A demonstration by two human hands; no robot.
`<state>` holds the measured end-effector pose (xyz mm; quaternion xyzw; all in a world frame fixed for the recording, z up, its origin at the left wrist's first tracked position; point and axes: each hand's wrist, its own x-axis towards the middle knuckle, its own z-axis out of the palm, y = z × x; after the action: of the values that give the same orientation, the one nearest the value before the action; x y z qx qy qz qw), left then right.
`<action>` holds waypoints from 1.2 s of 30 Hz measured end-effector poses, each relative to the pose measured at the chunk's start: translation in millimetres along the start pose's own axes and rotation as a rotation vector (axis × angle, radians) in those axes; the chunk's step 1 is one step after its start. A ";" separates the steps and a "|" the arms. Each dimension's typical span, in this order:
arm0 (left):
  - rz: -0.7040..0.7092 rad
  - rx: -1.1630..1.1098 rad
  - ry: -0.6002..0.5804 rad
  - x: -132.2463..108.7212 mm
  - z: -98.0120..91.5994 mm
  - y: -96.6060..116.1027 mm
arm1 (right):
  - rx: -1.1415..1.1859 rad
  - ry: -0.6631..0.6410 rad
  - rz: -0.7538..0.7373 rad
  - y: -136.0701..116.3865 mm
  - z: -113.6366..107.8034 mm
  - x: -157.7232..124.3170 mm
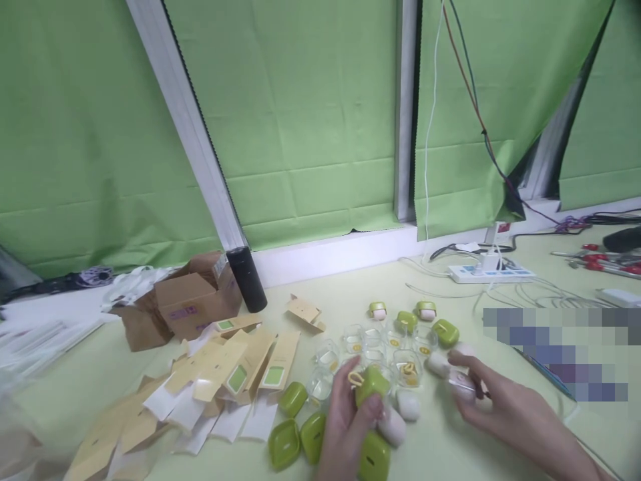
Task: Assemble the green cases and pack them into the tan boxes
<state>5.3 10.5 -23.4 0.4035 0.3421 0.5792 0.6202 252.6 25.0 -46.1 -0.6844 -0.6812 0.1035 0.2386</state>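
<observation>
My left hand is closed around a small green case with a pale yellow loop sticking out at its side. In my right hand, the fingertips pinch a small white rounded case, partly hidden by the fingers. Beside those fingertips lies another white rounded piece. Just below my left thumb is a white case, and a further green case lies under it. Several transparent plastic cases stand between and beyond my hands, some with yellow bits inside.
Open green shells lie left of my left hand. A heap of cardboard sleeves spreads farther left, before a brown box and a black cylinder. A white power strip with trailing cables stands at back right.
</observation>
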 end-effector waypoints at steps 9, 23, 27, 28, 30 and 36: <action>-0.155 -0.047 0.033 1.6 -0.2 7.6 | 0.069 0.080 -0.145 -25.9 10.9 -0.4; 0.070 0.137 0.090 -0.7 -9.4 -22.7 | 0.652 -0.227 -0.276 -117.8 22.9 -4.2; 0.074 0.281 -0.035 -5.9 -12.0 -23.8 | 0.726 -0.215 -0.220 -112.4 31.7 -6.9; 0.079 0.276 -0.069 -6.7 -10.7 -22.1 | 0.735 -0.198 -0.213 -111.5 32.5 -7.0; 0.090 0.251 -0.107 -7.1 -6.9 -16.2 | 0.728 -0.155 -0.222 -109.1 31.6 -6.0; 0.165 0.520 0.027 -14.3 -17.4 16.5 | 0.416 0.008 -0.222 -86.4 12.0 13.4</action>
<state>-18.9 -1.8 -16.9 0.5680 0.4534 0.5258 0.4419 171.4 36.8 -13.6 -0.5417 -0.7152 0.2122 0.3873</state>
